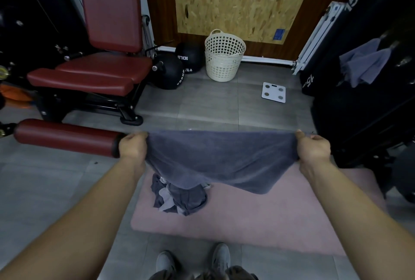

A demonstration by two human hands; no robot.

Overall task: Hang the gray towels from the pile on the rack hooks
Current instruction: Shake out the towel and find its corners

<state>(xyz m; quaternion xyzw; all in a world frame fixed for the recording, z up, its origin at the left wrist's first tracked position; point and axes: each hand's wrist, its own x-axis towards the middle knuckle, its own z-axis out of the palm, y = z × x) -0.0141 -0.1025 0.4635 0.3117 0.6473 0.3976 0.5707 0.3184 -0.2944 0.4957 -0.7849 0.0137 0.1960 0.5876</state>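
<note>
A gray towel point(221, 158) is stretched flat between my hands above the floor. My left hand point(132, 146) grips its left top corner and my right hand point(313, 148) grips its right top corner. Below it, a small pile of gray towels point(179, 198) lies crumpled on a pink mat point(258, 216). Two gray towels point(365, 65) hang on hooks of the dark rack point(370, 108) at the right.
A red padded gym machine point(94, 70) with a red roller pad point(67, 137) stands at the left. Black medicine balls point(177, 66), a cream laundry basket point(224, 57) and a white scale point(273, 92) sit by the far wall. My shoes point(193, 259) are at the bottom.
</note>
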